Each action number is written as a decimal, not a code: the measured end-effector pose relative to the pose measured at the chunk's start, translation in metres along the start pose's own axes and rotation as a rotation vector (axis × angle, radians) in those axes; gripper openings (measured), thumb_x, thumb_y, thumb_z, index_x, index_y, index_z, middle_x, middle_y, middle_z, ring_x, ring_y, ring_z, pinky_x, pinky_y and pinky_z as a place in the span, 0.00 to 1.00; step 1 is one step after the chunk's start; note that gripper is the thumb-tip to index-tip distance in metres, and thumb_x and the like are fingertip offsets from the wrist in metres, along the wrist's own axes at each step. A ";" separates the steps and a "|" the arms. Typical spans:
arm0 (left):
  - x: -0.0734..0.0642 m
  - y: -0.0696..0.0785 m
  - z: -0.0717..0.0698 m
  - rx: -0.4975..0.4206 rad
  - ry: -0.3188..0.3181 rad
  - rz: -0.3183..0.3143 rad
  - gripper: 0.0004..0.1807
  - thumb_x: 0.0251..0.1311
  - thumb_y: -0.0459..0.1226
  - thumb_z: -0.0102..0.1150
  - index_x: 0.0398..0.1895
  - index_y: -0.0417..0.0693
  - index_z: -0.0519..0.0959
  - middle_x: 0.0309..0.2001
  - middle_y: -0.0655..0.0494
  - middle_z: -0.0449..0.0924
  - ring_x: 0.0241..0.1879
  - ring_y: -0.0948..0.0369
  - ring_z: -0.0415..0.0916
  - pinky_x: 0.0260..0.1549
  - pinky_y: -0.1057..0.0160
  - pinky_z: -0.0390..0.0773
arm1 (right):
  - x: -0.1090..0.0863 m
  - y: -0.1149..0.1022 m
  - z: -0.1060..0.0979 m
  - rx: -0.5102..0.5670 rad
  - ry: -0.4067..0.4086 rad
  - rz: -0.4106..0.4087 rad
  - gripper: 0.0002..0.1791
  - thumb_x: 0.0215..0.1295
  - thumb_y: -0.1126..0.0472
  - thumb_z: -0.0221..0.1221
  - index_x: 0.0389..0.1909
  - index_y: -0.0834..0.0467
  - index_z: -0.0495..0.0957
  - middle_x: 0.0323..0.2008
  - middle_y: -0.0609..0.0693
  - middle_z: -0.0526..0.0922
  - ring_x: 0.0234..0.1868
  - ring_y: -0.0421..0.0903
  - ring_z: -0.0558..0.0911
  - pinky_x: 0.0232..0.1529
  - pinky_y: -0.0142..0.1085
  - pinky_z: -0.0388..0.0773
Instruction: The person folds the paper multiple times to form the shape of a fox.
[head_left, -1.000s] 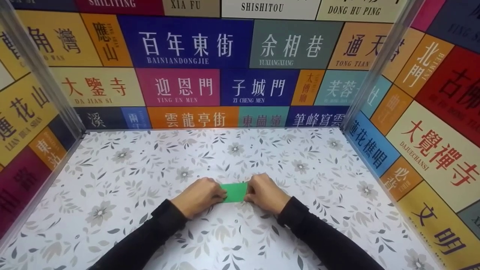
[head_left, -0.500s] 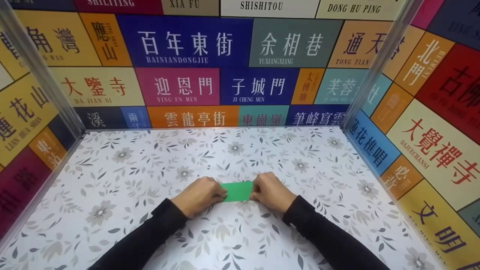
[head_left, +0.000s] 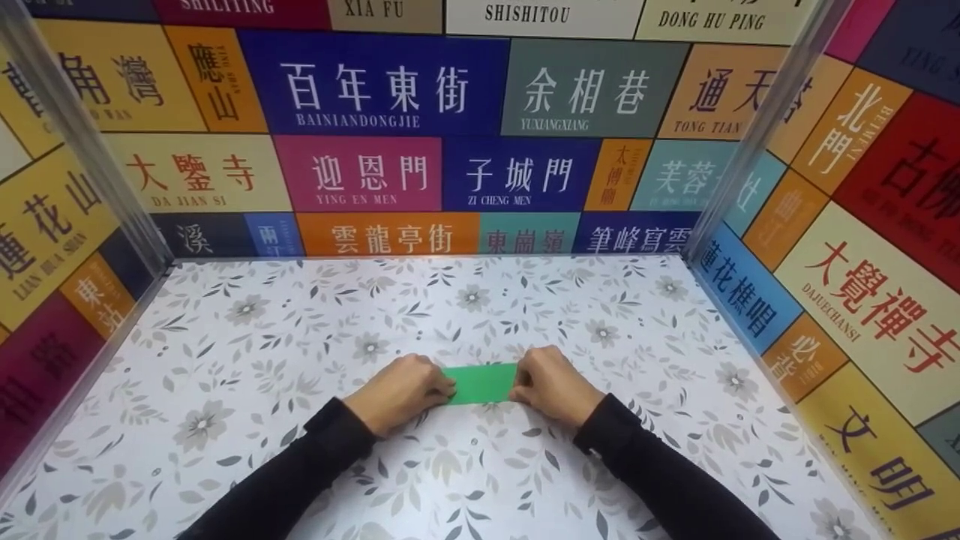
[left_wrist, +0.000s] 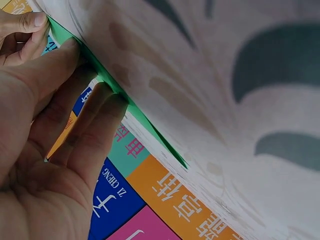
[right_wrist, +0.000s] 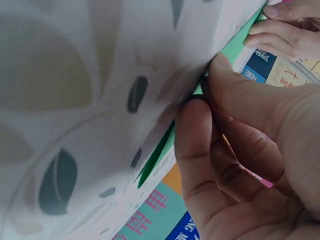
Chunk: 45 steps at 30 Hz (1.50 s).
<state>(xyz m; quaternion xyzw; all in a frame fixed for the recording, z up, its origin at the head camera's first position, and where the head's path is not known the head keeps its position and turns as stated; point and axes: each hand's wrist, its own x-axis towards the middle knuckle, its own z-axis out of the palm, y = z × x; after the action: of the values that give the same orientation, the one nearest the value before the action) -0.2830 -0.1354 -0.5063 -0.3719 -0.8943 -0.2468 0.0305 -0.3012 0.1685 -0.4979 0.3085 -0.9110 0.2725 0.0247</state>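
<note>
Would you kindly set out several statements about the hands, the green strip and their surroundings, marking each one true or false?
1. The left hand pinches one end of the green strip. True.
2. The green strip is crumpled into a ball. False: it spans the gap between the left hand and the right hand.
3. The right hand is apart from the green strip. False: it pinches the other end.
4. The tabletop is white with a pattern of flowers and leaves. True.
5. Both forearms are bare. False: black sleeves cover them.
6. Lettered signs show beyond the tabletop. True.
</note>
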 end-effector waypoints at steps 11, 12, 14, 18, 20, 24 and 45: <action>-0.002 -0.001 0.000 -0.023 0.001 -0.013 0.09 0.69 0.31 0.80 0.51 0.45 0.96 0.51 0.47 0.98 0.51 0.50 0.98 0.58 0.51 0.96 | -0.001 0.002 -0.002 0.009 -0.006 0.017 0.08 0.61 0.68 0.83 0.27 0.58 0.94 0.24 0.47 0.92 0.25 0.34 0.80 0.32 0.31 0.83; -0.002 -0.001 0.001 -0.025 0.004 -0.012 0.09 0.69 0.31 0.80 0.50 0.45 0.96 0.51 0.47 0.98 0.51 0.50 0.98 0.59 0.51 0.95 | -0.001 0.003 -0.002 0.012 -0.004 0.015 0.08 0.61 0.68 0.83 0.27 0.58 0.94 0.24 0.47 0.92 0.25 0.34 0.79 0.32 0.31 0.82; -0.002 -0.001 0.001 -0.026 0.009 -0.007 0.09 0.69 0.31 0.80 0.50 0.45 0.96 0.51 0.47 0.98 0.51 0.50 0.98 0.59 0.51 0.95 | -0.002 0.004 -0.002 0.018 0.001 0.010 0.08 0.61 0.69 0.83 0.26 0.58 0.94 0.24 0.47 0.92 0.25 0.34 0.79 0.32 0.30 0.82; -0.001 0.000 0.001 -0.023 0.015 0.004 0.09 0.69 0.31 0.80 0.50 0.44 0.96 0.50 0.48 0.99 0.51 0.50 0.98 0.58 0.51 0.95 | -0.004 0.007 -0.002 0.019 0.013 0.016 0.09 0.60 0.69 0.83 0.25 0.57 0.93 0.24 0.46 0.91 0.26 0.34 0.79 0.33 0.31 0.81; -0.001 0.001 0.001 -0.024 0.014 0.006 0.09 0.69 0.30 0.80 0.50 0.44 0.96 0.50 0.47 0.99 0.51 0.50 0.98 0.58 0.51 0.96 | -0.005 0.008 -0.003 0.021 0.012 0.026 0.09 0.61 0.68 0.83 0.25 0.57 0.93 0.24 0.46 0.91 0.26 0.34 0.79 0.34 0.31 0.81; -0.002 0.001 0.001 -0.030 0.011 0.006 0.09 0.69 0.30 0.80 0.50 0.44 0.96 0.50 0.46 0.98 0.50 0.49 0.98 0.57 0.51 0.96 | -0.005 0.007 -0.003 0.026 0.002 0.038 0.09 0.62 0.67 0.83 0.26 0.57 0.93 0.25 0.47 0.90 0.27 0.35 0.79 0.34 0.31 0.82; 0.002 0.003 0.000 0.003 0.000 -0.019 0.09 0.67 0.30 0.81 0.48 0.45 0.97 0.49 0.47 0.99 0.51 0.49 0.98 0.58 0.50 0.96 | -0.005 0.006 -0.005 0.038 -0.015 0.056 0.08 0.63 0.67 0.83 0.27 0.57 0.95 0.24 0.46 0.92 0.25 0.34 0.80 0.31 0.30 0.79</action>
<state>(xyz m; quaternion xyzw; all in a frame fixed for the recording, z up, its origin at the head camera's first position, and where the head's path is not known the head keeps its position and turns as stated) -0.2821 -0.1324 -0.5050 -0.3632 -0.8983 -0.2458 0.0289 -0.3007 0.1778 -0.4974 0.2856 -0.9140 0.2882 0.0042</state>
